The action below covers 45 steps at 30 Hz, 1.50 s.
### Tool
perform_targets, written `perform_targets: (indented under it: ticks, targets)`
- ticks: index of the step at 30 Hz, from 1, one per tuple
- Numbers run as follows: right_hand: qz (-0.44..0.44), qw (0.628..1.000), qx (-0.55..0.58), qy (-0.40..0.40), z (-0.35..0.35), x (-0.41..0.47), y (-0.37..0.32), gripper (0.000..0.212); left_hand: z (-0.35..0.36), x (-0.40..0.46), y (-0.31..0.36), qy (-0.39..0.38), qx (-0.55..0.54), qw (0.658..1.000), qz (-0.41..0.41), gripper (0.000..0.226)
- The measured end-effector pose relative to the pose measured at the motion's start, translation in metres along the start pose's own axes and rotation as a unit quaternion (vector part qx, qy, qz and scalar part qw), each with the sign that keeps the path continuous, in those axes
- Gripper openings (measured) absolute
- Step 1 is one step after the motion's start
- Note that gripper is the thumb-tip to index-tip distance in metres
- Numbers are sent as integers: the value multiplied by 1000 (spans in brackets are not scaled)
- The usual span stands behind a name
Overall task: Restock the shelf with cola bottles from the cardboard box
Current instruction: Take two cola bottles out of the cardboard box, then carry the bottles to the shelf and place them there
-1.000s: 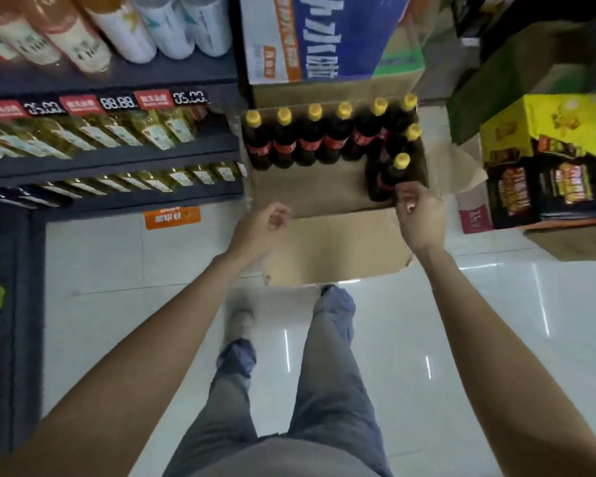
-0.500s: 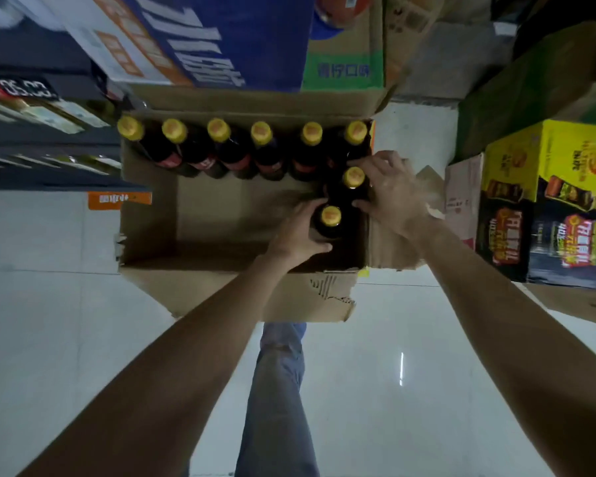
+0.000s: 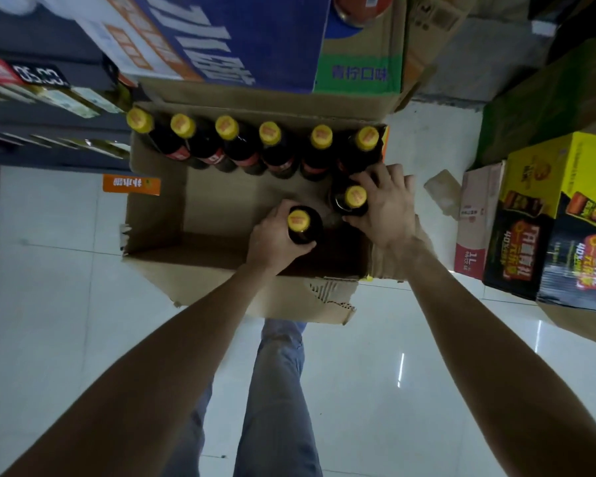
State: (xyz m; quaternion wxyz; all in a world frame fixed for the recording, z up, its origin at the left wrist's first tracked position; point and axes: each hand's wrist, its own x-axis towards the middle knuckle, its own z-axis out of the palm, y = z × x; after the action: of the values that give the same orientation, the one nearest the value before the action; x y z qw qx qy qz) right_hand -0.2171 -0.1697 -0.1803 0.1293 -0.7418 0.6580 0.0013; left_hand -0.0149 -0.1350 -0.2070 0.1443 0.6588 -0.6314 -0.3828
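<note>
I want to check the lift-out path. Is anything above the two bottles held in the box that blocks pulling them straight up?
Nothing visible does. The left hand grips one cola bottle, the right hand grips another, and the cardboard box is open on top. The shelf stands to the left.

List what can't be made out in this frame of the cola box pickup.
- Head view: lower bodies of the bottles gripped by the left hand and right hand are covered by the hands and box shadow.
- Cap print on the back row of bottles: too small.
- Shelf: cut off by the left edge, so its free space is unseen.
- Cardboard box: right wall hidden by the right hand.
</note>
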Motion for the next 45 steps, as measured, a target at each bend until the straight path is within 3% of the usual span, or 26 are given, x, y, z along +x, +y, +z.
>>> perform_targets:
  ticks: [3,5,8,12,15,20,23,28,33,36,40,45]
  targets:
    - [-8,996,63,67,-11,-19,-19,58,-26,-7,-17,48,-24,998,-31,68]
    - [12,983,169,69,-29,-31,-40,60,-50,-15,-23,74,-73,994,-34,67]
    - [67,928,365,34,-70,-37,-74,67,-93,-38,-27,114,-135,984,-19,65]
    - [75,853,517,10,-113,-41,-127,62,-159,-82,-29,207,-191,959,-31,66]
    - [69,813,577,-23,-128,-46,-182,58,-208,-130,-36,274,-279,916,-90,68]
    - [30,803,584,-116,-144,-71,-301,57,-286,-238,-64,382,-408,820,-121,73]
    - [-7,795,583,-168,-141,-97,-381,41,-320,-312,-95,444,-475,751,-116,75]
    - [-80,782,549,-283,-117,-161,-522,29,-352,-444,-161,547,-503,657,-129,61]
    - [-167,772,499,-357,-91,-236,-652,16,-372,-562,-212,590,-441,655,-168,46]
    - [-230,765,459,-389,-72,-285,-728,26,-388,-631,-248,618,-424,632,-197,44]
    - [-304,732,433,-428,-64,-351,-847,31,-429,-728,-303,683,-406,558,-239,33]
    - [-388,695,416,-440,-55,-407,-984,41,-488,-821,-373,695,-407,526,-271,46]
